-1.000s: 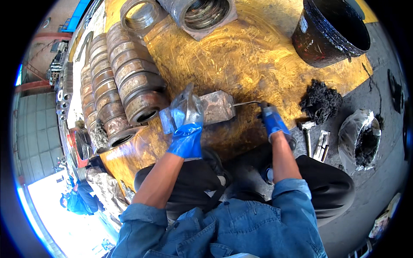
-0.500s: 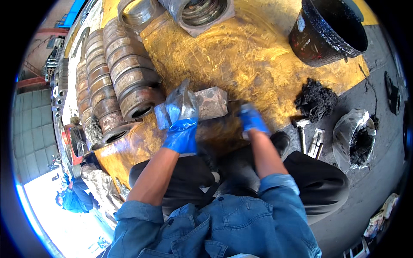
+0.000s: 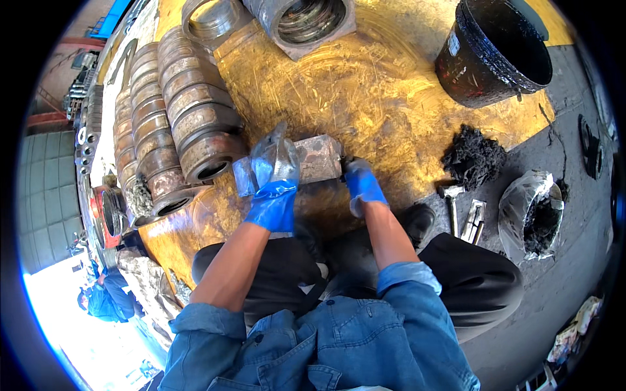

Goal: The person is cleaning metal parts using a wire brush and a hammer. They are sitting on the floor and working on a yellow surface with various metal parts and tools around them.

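A rusty, squared metal block (image 3: 319, 158) lies on the yellow stained sheet just ahead of my knees. My left hand (image 3: 275, 171), in a blue glove whose fingers look grey and shiny, closes over the block's left end. A small blue piece (image 3: 244, 176) shows beside that hand; its kind is unclear. At the block's right end is my right hand (image 3: 359, 179), also blue-gloved, with its fingers curled. Something dark sits at those fingertips against the block's end face, too small to name.
Rows of rusty ring-shaped metal parts (image 3: 202, 117) stand at the left. Far ahead lies a large hollow metal part (image 3: 306, 26). On the right are a black bucket (image 3: 473, 65), a dark fibrous heap (image 3: 475, 156), a hammer (image 3: 452, 207) and a clear plastic bag (image 3: 515, 212) with dark stuff.
My right hand has moved left, from a short way off to the block's right end. My left hand stays on the block. The view has shifted slightly.
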A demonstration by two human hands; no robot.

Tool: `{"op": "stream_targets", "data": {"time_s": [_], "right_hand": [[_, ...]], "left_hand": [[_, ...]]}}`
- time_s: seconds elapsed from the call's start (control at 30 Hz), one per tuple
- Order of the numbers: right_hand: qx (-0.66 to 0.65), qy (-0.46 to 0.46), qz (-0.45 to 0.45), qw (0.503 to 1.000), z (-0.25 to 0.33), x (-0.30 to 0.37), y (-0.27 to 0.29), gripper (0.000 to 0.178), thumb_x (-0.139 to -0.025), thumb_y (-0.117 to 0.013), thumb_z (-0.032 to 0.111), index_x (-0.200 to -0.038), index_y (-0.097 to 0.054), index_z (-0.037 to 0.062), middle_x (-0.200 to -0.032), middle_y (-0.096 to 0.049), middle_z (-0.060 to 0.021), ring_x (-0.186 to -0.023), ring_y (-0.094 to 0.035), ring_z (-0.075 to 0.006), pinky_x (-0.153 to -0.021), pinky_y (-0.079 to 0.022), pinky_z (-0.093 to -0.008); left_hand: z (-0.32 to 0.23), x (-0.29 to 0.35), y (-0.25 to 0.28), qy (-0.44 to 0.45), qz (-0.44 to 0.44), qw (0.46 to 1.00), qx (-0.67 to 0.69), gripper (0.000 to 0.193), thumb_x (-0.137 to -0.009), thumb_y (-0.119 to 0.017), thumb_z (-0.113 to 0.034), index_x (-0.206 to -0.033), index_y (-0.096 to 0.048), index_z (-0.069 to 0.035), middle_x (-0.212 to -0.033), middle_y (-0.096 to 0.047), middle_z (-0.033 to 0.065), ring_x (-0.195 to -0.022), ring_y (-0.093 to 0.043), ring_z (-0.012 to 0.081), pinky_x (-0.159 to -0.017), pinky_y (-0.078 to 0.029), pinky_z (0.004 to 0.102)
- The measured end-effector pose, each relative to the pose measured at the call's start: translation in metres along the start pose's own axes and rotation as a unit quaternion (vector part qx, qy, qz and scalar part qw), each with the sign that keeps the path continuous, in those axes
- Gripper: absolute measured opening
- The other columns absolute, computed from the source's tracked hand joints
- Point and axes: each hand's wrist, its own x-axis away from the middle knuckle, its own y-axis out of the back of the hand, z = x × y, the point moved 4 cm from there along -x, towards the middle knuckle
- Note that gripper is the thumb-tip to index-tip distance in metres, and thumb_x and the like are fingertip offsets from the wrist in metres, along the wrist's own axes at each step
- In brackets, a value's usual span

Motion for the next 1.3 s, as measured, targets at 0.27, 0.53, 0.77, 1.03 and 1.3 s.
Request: {"op": "stream_targets", "data": {"time_s": [0.27, 0.53, 0.77, 1.03, 1.3], "right_hand": [[-0.135, -0.184, 0.01, 0.974, -0.025, 0.032, 0.101, 0.031, -0.097, -0.059, 0.028, -0.109, -0.072, 0.0032, -0.097, -0.074, -0.0193, -0.093, -0.07, -0.0304, -0.081, -0.055, -0.0417], [0.024, -0.052, -0.111, 0.992, -0.01, 0.064, -0.039, 0.017, -0.09, -0.064, 0.021, -0.093, -0.075, 0.0088, -0.096, -0.073, -0.0233, -0.09, -0.071, -0.0418, -0.079, -0.057, -0.0492], [-0.259, -0.211, -0.132, 0.933, -0.044, 0.073, 0.09, 0.049, -0.101, -0.051, 0.054, -0.103, -0.073, 0.0097, -0.069, -0.064, -0.0071, -0.057, -0.058, -0.0187, -0.053, -0.045, -0.0359], [-0.265, -0.234, -0.091, 0.931, -0.046, 0.066, 0.081, 0.054, -0.101, -0.051, 0.059, -0.116, -0.073, 0.012, -0.07, -0.061, -0.0051, -0.055, -0.054, -0.0157, -0.052, -0.044, -0.0326], [-0.335, -0.217, -0.081, 0.913, -0.054, 0.057, 0.082, 0.046, -0.103, -0.053, 0.051, -0.11, -0.073, 0.011, -0.062, -0.06, -0.0061, -0.043, -0.05, -0.018, -0.041, -0.039, -0.0362]], "left_hand": [[-0.004, 0.004, 0.022, 0.023, -0.047, 0.998, -0.019, 0.016, -0.104, -0.057, -0.011, -0.113, -0.067, -0.004, -0.069, -0.058, -0.0003, -0.059, -0.055, 0.0086, -0.055, -0.048, 0.0289], [-0.001, 0.0, 0.019, -0.064, -0.043, 0.987, -0.14, 0.038, -0.095, -0.059, -0.01, -0.132, -0.063, -0.002, -0.076, -0.064, 0.0071, -0.068, -0.063, 0.0181, -0.068, -0.054, 0.0329], [-0.013, 0.003, 0.023, 0.066, -0.001, 0.997, 0.035, 0.04, -0.094, -0.061, -0.01, -0.132, -0.062, 0.002, -0.079, -0.066, 0.0088, -0.074, -0.064, 0.0225, -0.072, -0.054, 0.0371], [-0.014, -0.001, 0.015, 0.003, 0.011, 0.999, -0.033, 0.045, -0.091, -0.068, -0.014, -0.133, -0.061, 0.002, -0.078, -0.065, 0.0067, -0.074, -0.064, 0.0218, -0.072, -0.053, 0.0353], [-0.02, 0.0, 0.017, -0.002, -0.02, 1.0, 0.001, 0.025, -0.106, -0.056, -0.01, -0.124, -0.065, 0.005, -0.071, -0.057, -0.0012, -0.061, -0.055, 0.006, -0.055, -0.047, 0.0233]]}}
